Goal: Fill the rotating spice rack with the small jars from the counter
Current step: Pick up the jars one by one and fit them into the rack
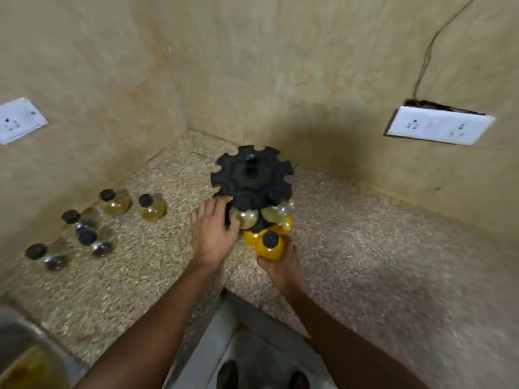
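Observation:
A black rotating spice rack [251, 176] stands in the counter's corner, its notched top seen from above. Pale jars [247, 217] hang in its upper tier and yellow jars [283, 226] sit lower down. My left hand [212, 233] rests against the rack's left side, fingers curled onto a pale jar there. My right hand [280, 262] grips a yellow jar with a black cap [270, 245] at the rack's front base. Several black-capped jars stand on the counter to the left, among them two with pale yellow contents [153, 207] and dark-filled ones [91, 240].
The speckled stone counter [365, 248] wraps an inner corner between beige walls. Wall sockets sit at the left [16, 119] and right [438, 124], with a cable running up from the right one. A steel sink [25, 352] shows at the bottom left.

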